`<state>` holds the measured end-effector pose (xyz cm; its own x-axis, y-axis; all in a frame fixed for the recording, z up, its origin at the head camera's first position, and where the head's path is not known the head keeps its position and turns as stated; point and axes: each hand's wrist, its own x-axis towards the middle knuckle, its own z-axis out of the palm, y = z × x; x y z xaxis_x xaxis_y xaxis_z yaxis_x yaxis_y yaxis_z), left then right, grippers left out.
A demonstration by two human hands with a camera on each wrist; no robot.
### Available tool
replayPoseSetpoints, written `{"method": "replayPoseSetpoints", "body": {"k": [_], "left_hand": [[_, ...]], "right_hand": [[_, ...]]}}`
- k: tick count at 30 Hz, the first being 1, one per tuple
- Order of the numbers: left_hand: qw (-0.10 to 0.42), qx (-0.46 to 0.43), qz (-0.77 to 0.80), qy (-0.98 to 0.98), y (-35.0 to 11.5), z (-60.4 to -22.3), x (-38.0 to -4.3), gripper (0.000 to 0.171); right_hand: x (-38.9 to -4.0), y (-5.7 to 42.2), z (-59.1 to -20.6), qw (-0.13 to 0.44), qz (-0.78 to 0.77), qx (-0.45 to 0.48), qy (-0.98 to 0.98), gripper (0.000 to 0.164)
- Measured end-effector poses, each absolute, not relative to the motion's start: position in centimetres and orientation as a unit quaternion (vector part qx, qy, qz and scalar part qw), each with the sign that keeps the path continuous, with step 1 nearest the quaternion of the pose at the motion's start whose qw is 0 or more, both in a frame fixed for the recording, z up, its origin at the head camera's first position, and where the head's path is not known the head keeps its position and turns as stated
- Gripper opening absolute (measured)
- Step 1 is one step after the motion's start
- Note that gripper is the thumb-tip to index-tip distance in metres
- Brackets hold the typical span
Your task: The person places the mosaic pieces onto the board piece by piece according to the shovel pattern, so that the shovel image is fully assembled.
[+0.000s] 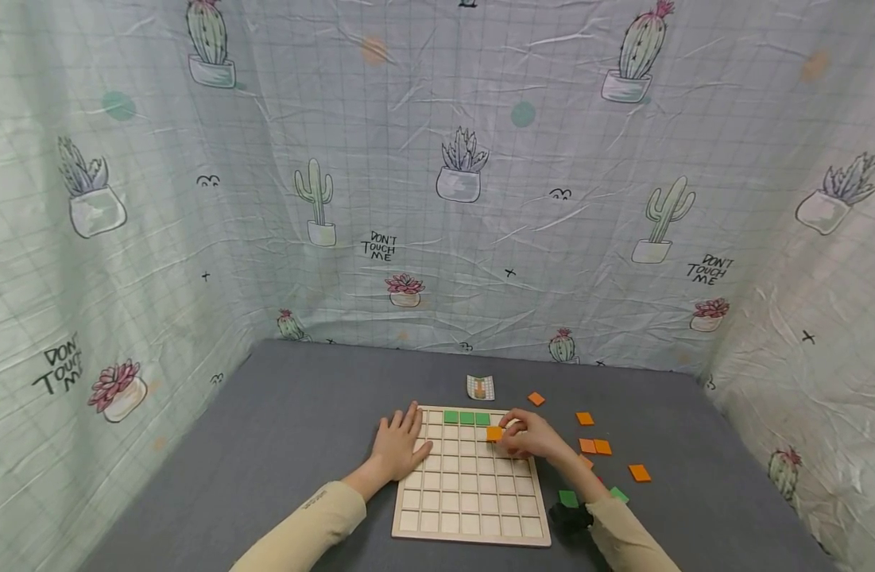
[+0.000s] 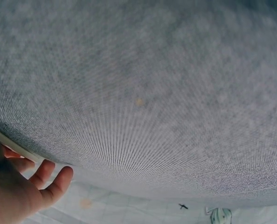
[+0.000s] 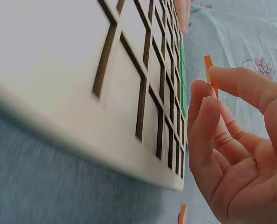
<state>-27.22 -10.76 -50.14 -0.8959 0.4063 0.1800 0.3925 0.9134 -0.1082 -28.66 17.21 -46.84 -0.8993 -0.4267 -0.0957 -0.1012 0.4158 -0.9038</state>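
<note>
One orange tile point(image 1: 494, 434) is held over the far right part of the gridded wooden board point(image 1: 470, 501), near the row next to the far one; in the right wrist view it stands tilted on edge and appears clear of the board's surface. The right hand point(image 1: 533, 438) has it pinched narrowly between thumb and forefinger, with the remaining fingers curled behind. Three green tiles point(image 1: 466, 418) lie side by side in the middle cells of the far row. The left hand point(image 1: 396, 446) rests across the board's left edge, fingers straight and spread, holding no tile. Step in hand, as judged: bringing the orange tile to a cell. The next move would call for turning the tile flat, squaring its edges to the chosen cell's ridges, and releasing it without nudging the green tiles; which cell is meant cannot be determined. Just beyond the board's far edge lies a small printed card point(image 1: 480, 388) showing a grid with an orange figure, possibly a reference pattern. Loose orange tiles point(image 1: 585, 419) are scattered to the right on the grey desk point(image 1: 294, 429), one partly hidden by the right forearm. A loose green piece point(image 1: 619, 495) lies near the right sleeve. A cactus-print curtain point(image 1: 380, 159) encloses the station.
</note>
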Motion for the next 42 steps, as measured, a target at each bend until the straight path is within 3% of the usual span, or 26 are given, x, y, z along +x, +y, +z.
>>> {"method": "replayPoseSetpoints", "body": {"k": [10, 42], "left_hand": [[0.102, -0.211, 0.028, -0.972, -10.7, -50.4, -27.2, 0.063], [0.11, -0.203, 0.047, -0.972, -10.8, -50.8, -27.3, 0.063]], "right_hand": [[-29.1, 15.4, -47.4, 0.171, -0.54, -0.144, 0.812, 0.034], [-29.9, 11.6, -47.9, 0.131, -0.49, -0.052, 0.86, 0.025]]}}
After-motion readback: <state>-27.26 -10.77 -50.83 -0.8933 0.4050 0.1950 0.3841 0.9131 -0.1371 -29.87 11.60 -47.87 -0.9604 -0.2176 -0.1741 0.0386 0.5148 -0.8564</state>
